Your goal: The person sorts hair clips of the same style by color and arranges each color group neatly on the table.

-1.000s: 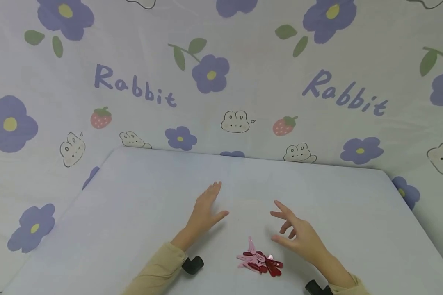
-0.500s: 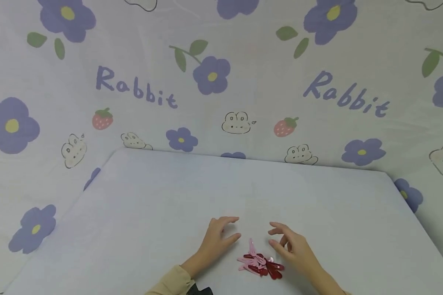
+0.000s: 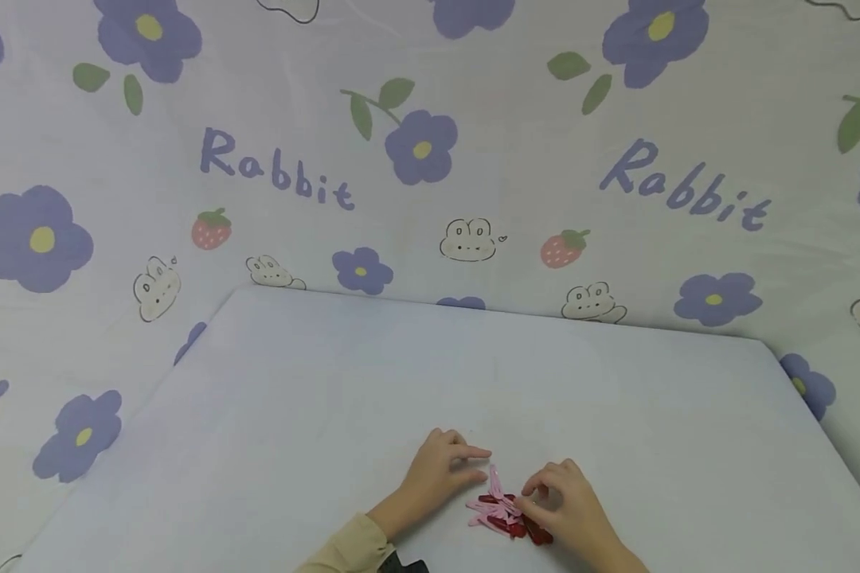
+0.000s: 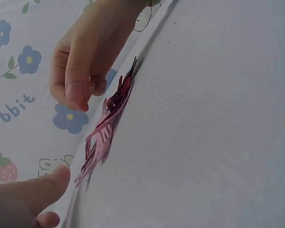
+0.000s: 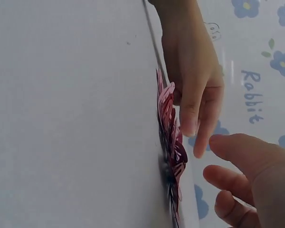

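A small heap of pink and dark red snap hair clips [image 3: 498, 509] lies on the white table near its front; the same hair clips [image 4: 104, 128] show edge-on in the left wrist view. My left hand [image 3: 440, 475] is just left of the heap, its bent fingers and thumb apart with nothing between them. Over the heap's right side is my right hand [image 3: 573, 509], hiding some of the red clips. In the right wrist view the thumb and fingers of this right hand [image 5: 251, 178] stand apart, with no clip between them.
The white table [image 3: 315, 382] stretches to a rear edge against a white cloth [image 3: 516, 159] printed with purple flowers, strawberries, rabbits and lettering. A black strap piece [image 3: 401, 563] sits at the left wrist by the beige sleeve [image 3: 351, 545].
Both hands have come down and inward to the hair clips, their fingers bending more. The right hand has moved over the heap's right side. The clips look unmoved on the table.
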`<state>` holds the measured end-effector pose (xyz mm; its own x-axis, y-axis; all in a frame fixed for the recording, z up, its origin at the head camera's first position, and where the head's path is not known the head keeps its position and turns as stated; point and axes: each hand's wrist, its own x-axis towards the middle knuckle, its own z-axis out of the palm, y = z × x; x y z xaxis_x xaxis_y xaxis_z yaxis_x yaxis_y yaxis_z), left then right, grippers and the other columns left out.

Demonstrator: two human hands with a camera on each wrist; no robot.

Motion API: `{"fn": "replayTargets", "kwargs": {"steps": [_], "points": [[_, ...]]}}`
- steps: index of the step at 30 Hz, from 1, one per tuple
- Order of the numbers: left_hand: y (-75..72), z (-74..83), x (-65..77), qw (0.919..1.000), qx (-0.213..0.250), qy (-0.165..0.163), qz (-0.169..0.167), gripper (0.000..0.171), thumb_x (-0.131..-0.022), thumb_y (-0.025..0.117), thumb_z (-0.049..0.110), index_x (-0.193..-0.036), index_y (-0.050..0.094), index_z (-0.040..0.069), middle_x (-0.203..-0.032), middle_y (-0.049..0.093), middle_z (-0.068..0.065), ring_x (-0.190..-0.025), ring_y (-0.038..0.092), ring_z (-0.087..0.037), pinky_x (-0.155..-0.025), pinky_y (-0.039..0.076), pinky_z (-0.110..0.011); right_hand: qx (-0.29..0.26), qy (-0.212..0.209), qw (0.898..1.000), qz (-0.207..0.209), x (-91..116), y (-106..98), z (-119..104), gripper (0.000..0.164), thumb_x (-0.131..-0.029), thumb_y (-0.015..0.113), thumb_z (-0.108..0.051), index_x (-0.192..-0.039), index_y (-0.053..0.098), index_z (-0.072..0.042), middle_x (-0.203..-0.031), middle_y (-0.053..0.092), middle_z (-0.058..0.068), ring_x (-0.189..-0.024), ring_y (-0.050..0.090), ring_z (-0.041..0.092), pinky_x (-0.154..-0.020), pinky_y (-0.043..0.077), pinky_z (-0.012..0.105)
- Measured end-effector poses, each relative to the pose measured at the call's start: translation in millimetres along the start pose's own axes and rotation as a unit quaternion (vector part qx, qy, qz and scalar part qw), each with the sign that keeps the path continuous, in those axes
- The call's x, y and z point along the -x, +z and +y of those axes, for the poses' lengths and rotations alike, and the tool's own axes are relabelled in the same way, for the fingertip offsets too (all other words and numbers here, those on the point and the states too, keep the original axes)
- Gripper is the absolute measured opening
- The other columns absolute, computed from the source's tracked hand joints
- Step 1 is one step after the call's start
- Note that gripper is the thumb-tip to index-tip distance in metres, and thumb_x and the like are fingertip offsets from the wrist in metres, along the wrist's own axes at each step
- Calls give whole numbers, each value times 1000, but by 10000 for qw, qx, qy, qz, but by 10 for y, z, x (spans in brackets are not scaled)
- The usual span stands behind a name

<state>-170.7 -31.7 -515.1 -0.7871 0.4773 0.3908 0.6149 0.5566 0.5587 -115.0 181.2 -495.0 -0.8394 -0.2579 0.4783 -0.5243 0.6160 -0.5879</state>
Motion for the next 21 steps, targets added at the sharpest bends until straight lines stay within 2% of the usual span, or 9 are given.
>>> {"fn": "replayTargets", "kwargs": {"steps": [3,6,10,12,18,21], "points": [[24,4,-48,9989,-243,357,-162,30,-76,67,41,-100,70,24,-82,50,10,-69,32,-5,-61,29,-19,37,477,9985,-262,15,-7,20,28,-65,80,-19,-63,53,-27,-63,43,-20,-65,34,6,-56,33,24],[61,14,-78,9942,-757,671,-373,31,-76,64,47,-102,69,29,-86,50,10,-72,34,-5,-62,28,-20,12,876,9945,-578,36,-3,47,29,-67,79,-28,-61,50,-28,-60,40,-18,-64,34,7,-55,32,24],[62,39,-89,9845,-1354,950,-576,28,-79,60,49,-100,69,33,-86,46,11,-74,34,-5,-62,25,-21,-29,868,9942,-642,46,17,75,27,-67,78,-31,-63,52,-28,-59,38,-17,-64,34,8,-56,31,23],[59,51,-79,9831,-1444,946,-601,26,-79,60,48,-98,70,33,-86,45,11,-76,34,-6,-63,25,-22,-19,815,9948,-614,58,25,78,25,-67,78,-31,-64,53,-29,-60,40,-18,-65,34,7,-56,31,23],[50,57,-72,9882,-1251,694,-550,22,-78,62,46,-91,70,30,-85,47,12,-77,37,-6,-66,26,-24,20,987,9923,-753,63,28,58,19,-67,77,-33,-66,58,-30,-65,45,-19,-67,34,8,-58,32,24],[46,72,-60,9896,-1211,588,-511,21,-78,62,46,-88,67,28,-83,46,13,-75,37,-6,-67,26,-26,-14,935,9930,-723,67,35,48,18,-68,77,-33,-67,60,-28,-65,45,-19,-67,34,8,-58,32,24]]}}
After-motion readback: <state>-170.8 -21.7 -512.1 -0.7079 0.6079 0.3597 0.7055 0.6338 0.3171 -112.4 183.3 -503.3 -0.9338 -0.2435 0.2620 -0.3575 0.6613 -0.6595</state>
